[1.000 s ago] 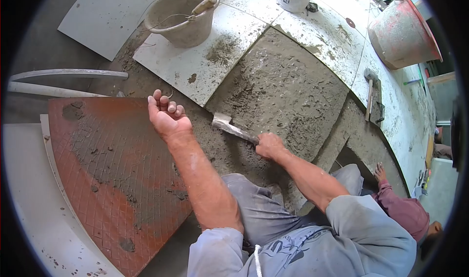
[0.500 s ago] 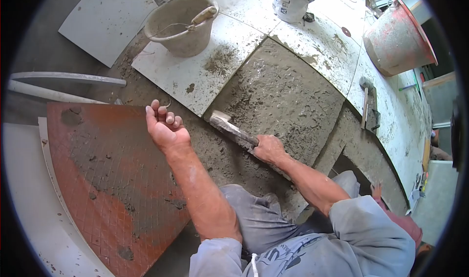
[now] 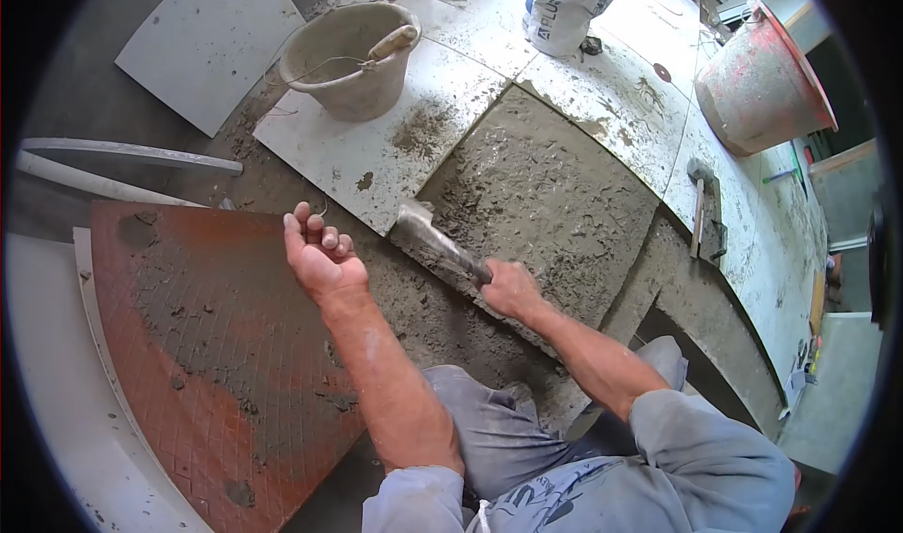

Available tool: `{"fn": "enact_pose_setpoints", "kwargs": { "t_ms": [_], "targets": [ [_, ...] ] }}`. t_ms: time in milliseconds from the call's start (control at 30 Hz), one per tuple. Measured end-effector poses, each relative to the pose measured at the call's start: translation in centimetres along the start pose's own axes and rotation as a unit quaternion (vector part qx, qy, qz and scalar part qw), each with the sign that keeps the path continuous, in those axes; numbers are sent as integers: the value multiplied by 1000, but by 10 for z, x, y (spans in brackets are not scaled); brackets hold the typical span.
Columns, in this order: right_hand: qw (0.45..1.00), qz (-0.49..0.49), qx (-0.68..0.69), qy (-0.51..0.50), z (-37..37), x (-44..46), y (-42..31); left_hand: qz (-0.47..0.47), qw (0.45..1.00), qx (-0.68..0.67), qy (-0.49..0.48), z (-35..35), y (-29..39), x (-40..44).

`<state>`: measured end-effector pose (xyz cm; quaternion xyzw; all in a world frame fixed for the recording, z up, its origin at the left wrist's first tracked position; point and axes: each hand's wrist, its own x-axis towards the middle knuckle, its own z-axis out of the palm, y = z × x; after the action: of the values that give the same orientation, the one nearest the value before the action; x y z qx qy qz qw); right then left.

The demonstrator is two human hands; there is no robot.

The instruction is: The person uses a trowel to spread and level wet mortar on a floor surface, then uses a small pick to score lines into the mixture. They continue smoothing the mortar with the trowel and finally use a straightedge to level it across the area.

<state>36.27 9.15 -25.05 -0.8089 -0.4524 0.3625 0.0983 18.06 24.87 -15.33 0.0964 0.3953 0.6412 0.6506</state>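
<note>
My right hand (image 3: 513,288) is closed around the handle of a mortar-smeared trowel (image 3: 437,237). Its blade, blurred and seen almost edge-on, lies at the near left edge of the wet mortar bed (image 3: 555,194); whether it touches the mortar I cannot tell. My left hand (image 3: 324,255) is raised palm up, fingers loosely curled and apart, with nothing in it. Under that hand lies a reddish-brown board (image 3: 216,345) with a grid pattern, partly coated in grey mortar.
White tiles (image 3: 470,53) border the mortar on its far sides. A grey bucket (image 3: 357,67) stands at the upper left, a printed bag (image 3: 560,15) at the top. To the right are a tilted reddish bucket (image 3: 762,81) and a mallet (image 3: 699,171). Pipes (image 3: 122,152) lie left.
My right hand has shifted slightly left, and the trowel's far end has swung up and left. My left hand stays nearly still. Another person's hand and red sleeve at the lower right have gone from view.
</note>
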Motion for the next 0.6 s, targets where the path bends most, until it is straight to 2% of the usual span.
{"fn": "enact_pose_setpoints", "kwargs": {
  "t_ms": [100, 133, 200, 333, 433, 500, 533, 600],
  "targets": [
    [994, -105, -6, 27, 13, -13, 10, -11, 1000, 16, 13, 4, -4, 0],
    [994, -104, -4, 28, 17, -10, 14, -12, 1000, 18, 10, 4, -4, 0],
    [999, 4, -44, -27, 21, -3, 18, -14, 1000, 17, 18, 5, -4, -1],
    [998, -1, -58, -25, 22, -4, 17, -12, 1000, 10, 17, 5, -2, -3],
    [999, -31, -29, -9, 10, -23, 3, -5, 1000, 12, 3, 5, -3, -2],
    [992, -121, -17, 25, 7, -24, 4, -20, 1000, 14, 19, 6, -5, -1],
    [992, -122, -15, 27, 7, -20, 3, -19, 1000, 16, 16, 6, -4, -1],
    [999, -1, -33, -6, 5, -1, 6, -14, 999, 24, 19, 7, -4, -3]
  ]
}}
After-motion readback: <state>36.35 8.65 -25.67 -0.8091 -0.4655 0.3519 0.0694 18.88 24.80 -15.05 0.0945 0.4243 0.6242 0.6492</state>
